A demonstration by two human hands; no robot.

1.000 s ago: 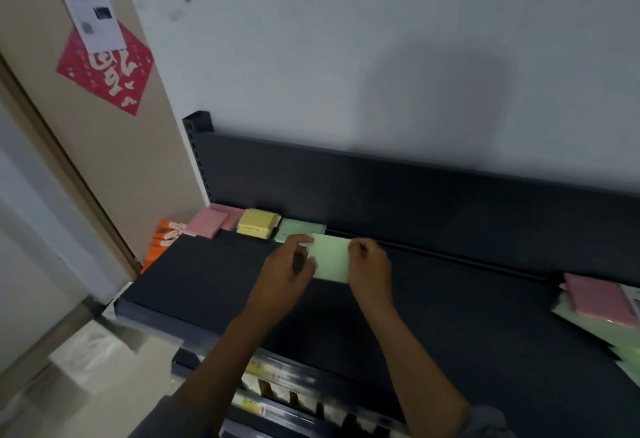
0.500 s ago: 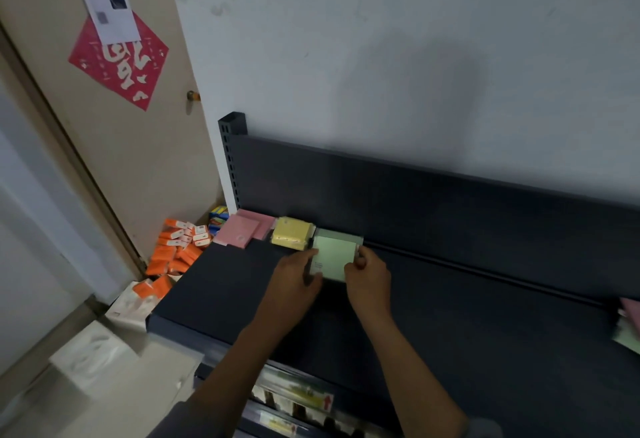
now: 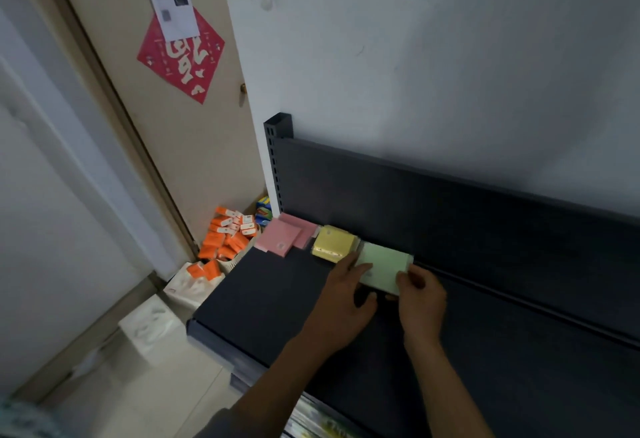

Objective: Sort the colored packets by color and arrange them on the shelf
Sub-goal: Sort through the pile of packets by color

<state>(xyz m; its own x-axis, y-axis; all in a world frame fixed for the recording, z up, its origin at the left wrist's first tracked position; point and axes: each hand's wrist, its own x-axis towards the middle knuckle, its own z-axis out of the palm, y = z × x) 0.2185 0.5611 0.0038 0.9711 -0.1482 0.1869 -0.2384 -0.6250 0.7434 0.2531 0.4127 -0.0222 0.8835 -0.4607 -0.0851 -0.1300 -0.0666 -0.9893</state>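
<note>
A pale green packet (image 3: 382, 264) lies at the back of the dark shelf (image 3: 277, 306), right of a yellow packet (image 3: 333, 247) and against the back panel. My left hand (image 3: 341, 302) holds its left end, with fingers on top and the thumb at the front edge. The packet's right front corner is pinched by my right hand (image 3: 420, 293). Two pink packets (image 3: 281, 241) lie overlapped at the shelf's left end, beside the yellow one. Whatever lies under the green packet is hidden.
A slotted upright post (image 3: 273, 160) marks the shelf's left back corner. On the floor to the left sit a basket of orange packs (image 3: 227, 241) and white bags (image 3: 149, 326). A door with a red paper sign (image 3: 181, 56) stands behind them.
Both hands carried the green packet back and left, setting it down beside the yellow packet by the back panel. The view swung left, so the mixed pile at the right went out of sight.
</note>
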